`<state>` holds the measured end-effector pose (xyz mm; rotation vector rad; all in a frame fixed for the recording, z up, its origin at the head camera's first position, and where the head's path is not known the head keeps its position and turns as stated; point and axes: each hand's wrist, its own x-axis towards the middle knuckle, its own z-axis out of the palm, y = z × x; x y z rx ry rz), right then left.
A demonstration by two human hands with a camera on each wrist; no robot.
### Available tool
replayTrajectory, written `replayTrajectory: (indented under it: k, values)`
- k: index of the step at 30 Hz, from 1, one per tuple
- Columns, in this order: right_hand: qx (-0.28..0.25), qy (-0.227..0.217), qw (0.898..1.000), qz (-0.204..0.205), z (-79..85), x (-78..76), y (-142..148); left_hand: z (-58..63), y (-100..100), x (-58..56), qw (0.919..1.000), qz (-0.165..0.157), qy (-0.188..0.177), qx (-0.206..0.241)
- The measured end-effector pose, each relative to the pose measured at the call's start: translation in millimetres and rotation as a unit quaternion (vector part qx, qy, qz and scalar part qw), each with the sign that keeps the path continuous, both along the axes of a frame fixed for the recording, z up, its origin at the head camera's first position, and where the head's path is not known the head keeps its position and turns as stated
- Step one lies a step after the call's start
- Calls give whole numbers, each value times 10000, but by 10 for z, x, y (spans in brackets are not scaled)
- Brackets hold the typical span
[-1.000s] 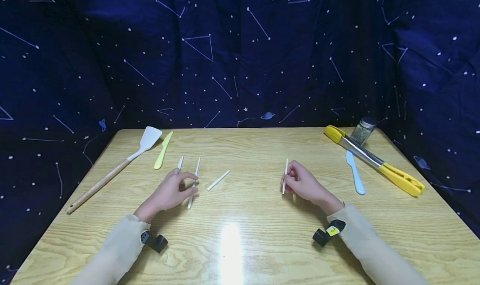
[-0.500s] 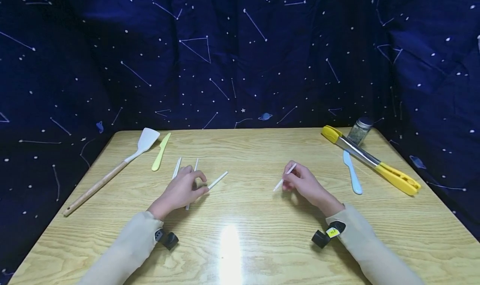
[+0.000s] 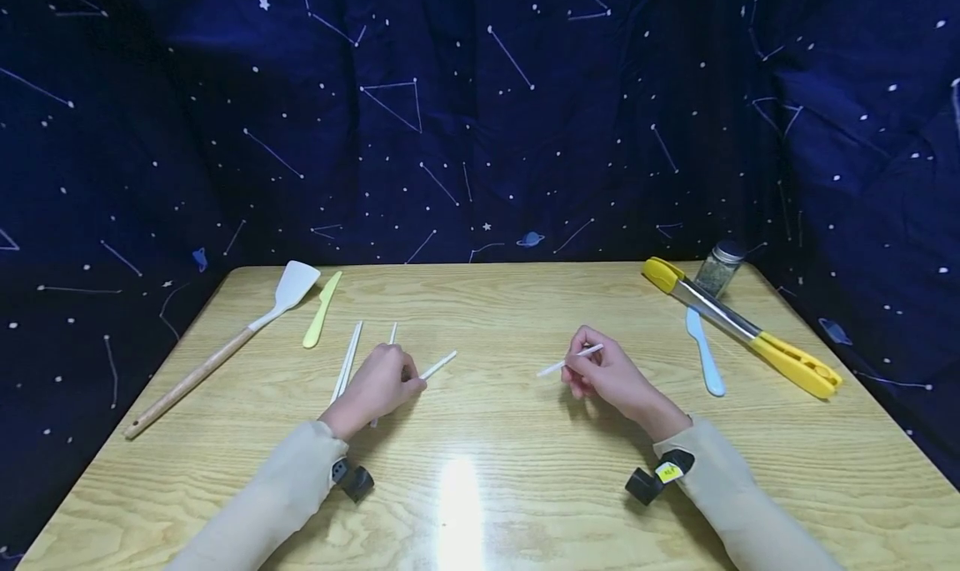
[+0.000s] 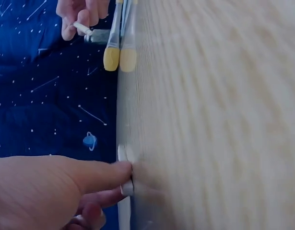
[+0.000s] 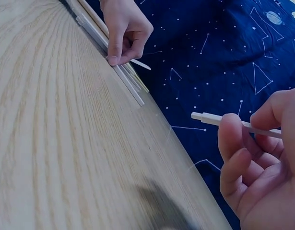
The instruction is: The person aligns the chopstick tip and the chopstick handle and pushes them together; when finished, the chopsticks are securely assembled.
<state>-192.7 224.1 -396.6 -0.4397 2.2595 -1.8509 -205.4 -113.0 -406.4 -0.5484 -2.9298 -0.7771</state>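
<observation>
My right hand (image 3: 602,369) is raised over the table and pinches a short white stick (image 3: 553,368) between thumb and fingers. A narrower stepped tip (image 5: 197,116) shows on that stick in the right wrist view. On the left, my left hand (image 3: 384,386) is down at the tabletop, its thumb and fingertip pinching the near end of another short white stick (image 3: 441,363). One long thin white stick (image 3: 393,333) passes under the left hand, mostly covered. Further left lies a pair of white sticks (image 3: 348,361), side by side.
A white spatula with a wooden handle (image 3: 225,350) and a yellow knife (image 3: 322,310) lie on the left of the table (image 3: 480,304). Yellow-ended tongs (image 3: 738,325), a light blue knife (image 3: 706,353) and a dark-lidded jar (image 3: 718,269) are at the right.
My left hand moves right, away from the long stick, and closes on the near end of the short one. In the right hand the stick turns from nearly upright to nearly level.
</observation>
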Motion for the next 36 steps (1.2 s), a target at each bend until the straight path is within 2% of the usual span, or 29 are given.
replayTrajectory:
  k: [4,10,14,22,32,36]
  values:
    - [-38,33,10000,10,16,4,1,12,32,4,10000,-63,-47,-51]
    - [-205,81,9997,-75,40,3,-10,-13,50,1,9989,-425,192,81]
    - [-285,14,9994,-175,74,14,-12,1,84,16,9982,-507,222,231]
    - [-378,-156,9990,-175,138,26,-3,78,241,133,9935,-722,27,877]
    - [-559,9,9984,113,220,76,-3,46,476,293,9857,-1071,521,1197]
    - [-646,-23,9977,193,249,101,-17,28,540,324,9830,-1191,555,1280]
